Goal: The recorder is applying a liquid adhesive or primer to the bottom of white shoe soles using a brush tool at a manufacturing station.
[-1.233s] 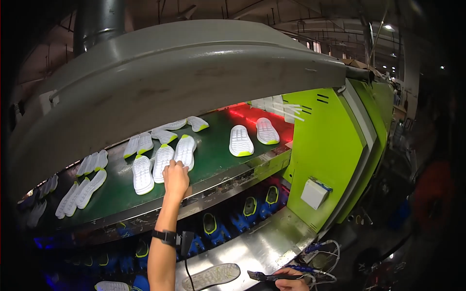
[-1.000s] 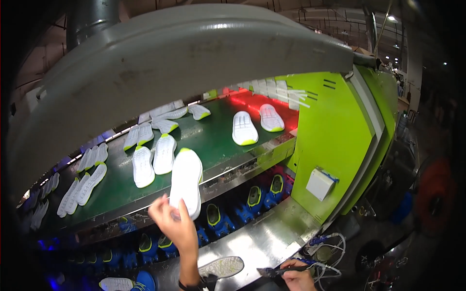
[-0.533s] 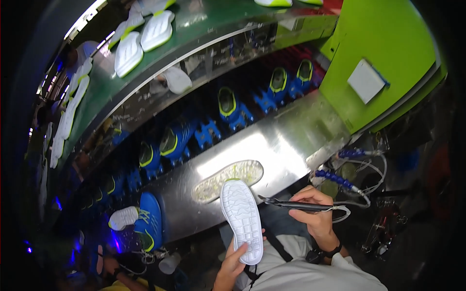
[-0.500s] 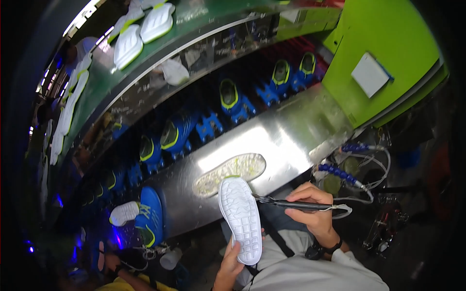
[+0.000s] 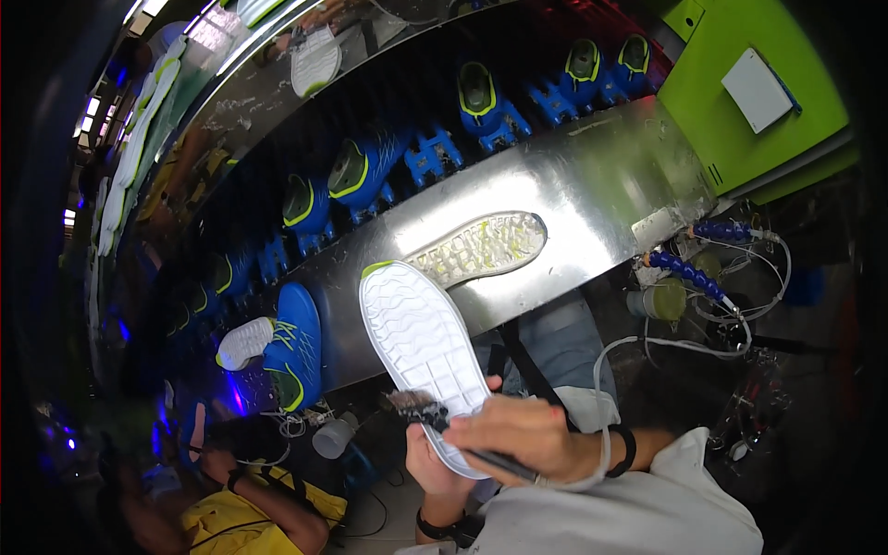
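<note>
A white shoe sole (image 5: 416,324) with a yellow-green tip is held tilted in front of me, its patterned face showing. My left hand (image 5: 437,467) grips its lower end from underneath. In my right hand (image 5: 523,435) is a brush (image 5: 421,407) with a dark handle and a pale tube running from it. Its dark, clotted bristles lie across the lower left edge of the sole; whether they touch it I cannot tell. Just beyond the sole, a stained sole-shaped piece (image 5: 495,245) with yellow-green smears lies on the shiny metal bench (image 5: 592,199).
A blue shoe (image 5: 301,342) and another white sole (image 5: 245,344) sit at the bench's left. Behind it, several blue shoes (image 5: 356,176) stand on blue holders. Blue jointed hoses (image 5: 689,270) hang at right, below a green cabinet (image 5: 786,69). A co-worker in yellow (image 5: 236,513) is at lower left.
My right hand and the brush have moved left and down, from the sole's upper right edge to its lower left edge. The sole has tilted leftward, and the view has shifted.
</note>
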{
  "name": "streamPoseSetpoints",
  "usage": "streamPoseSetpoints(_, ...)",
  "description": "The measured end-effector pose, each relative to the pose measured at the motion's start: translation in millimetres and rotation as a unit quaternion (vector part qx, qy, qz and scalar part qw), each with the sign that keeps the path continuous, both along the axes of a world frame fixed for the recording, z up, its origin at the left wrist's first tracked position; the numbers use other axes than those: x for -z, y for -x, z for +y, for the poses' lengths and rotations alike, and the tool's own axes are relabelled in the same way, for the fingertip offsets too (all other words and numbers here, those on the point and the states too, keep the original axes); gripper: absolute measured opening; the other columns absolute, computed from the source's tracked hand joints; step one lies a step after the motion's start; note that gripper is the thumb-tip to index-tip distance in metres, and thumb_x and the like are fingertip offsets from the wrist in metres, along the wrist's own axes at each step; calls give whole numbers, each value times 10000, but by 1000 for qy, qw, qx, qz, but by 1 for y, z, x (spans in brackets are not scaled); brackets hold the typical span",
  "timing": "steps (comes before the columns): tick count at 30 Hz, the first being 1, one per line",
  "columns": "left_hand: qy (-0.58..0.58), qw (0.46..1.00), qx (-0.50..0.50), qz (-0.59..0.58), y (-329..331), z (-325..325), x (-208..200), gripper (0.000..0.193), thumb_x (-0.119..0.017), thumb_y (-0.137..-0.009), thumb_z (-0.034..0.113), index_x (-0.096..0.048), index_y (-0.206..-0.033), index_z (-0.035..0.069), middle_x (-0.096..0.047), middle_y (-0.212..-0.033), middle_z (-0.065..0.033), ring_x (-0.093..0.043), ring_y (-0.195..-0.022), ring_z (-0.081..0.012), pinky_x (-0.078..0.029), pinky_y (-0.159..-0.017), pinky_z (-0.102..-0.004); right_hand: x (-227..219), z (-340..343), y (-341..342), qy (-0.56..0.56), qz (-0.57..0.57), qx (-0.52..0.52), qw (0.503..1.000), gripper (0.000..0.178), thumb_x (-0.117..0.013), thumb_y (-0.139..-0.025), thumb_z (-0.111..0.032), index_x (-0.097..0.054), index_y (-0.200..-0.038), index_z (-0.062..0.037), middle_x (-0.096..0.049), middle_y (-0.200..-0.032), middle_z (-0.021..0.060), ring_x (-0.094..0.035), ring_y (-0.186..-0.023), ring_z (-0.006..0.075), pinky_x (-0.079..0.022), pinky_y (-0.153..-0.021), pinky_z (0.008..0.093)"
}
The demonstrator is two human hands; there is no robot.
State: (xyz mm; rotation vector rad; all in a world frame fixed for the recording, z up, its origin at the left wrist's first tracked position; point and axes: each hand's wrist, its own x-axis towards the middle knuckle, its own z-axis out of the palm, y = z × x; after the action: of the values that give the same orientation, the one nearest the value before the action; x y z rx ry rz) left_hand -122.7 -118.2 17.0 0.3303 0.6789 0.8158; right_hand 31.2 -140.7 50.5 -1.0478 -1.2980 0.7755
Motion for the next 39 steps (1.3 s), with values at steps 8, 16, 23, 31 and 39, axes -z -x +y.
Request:
streamPoseSetpoints(8,120,972,124,-161,-34,53,-26,707,-218,-1013,482,-310,-1491,-30,-504,-1304,-365,-628,-981,-438,-556,-837,-481,-20,-26,-27,21,42,-65,997,250,-824,-714,56,-744,-947,11,-734,-968,145,-717,-824,219,-581,-743,315)
streamPoseSetpoints(16,98,929,356,-1,32,125,-56,655,-312,-1014,389,-323,-1460,-90,-524,-1310,-359,-634,-1069,-483,-587,-826,-519,-19,-11,-5,63,150,-236,958,281,-714,-798,80,-709,-1071,12,-704,-1006,112,-695,-875,206,-539,-745,280)
streamPoseSetpoints(23,64,970,93,-213,77,25,-11,757,-382,-989,555,-267,-1527,34,-364,-1504,-279,-418,-1346,-476,-438,-922,-713,29,-19,-34,153,360,-43,919,242,-793,-700,66,-698,-919,30,-659,-922,113,-598,-795,154,-447,-717,254)
streamPoseSetpoints(31,38,998,45,-4,26,13,30,832,-405,-954,605,-200,-1567,82,-180,-1596,-263,-212,-1460,-463,-196,-1103,-738,25,15,-45,74,176,110,975,258,-801,-732,43,-701,-969,23,-671,-940,103,-629,-831,118,-483,-760,223)
streamPoseSetpoints(39,-12,995,64,-76,17,7,18,1042,-391,-871,755,-115,-1576,39,-158,-1584,-316,-231,-1462,-444,-216,-1158,-626,29,22,-35,115,123,164,972,221,-786,-757,24,-727,-969,13,-683,-909,73,-629,-793,91,-480,-667,221)
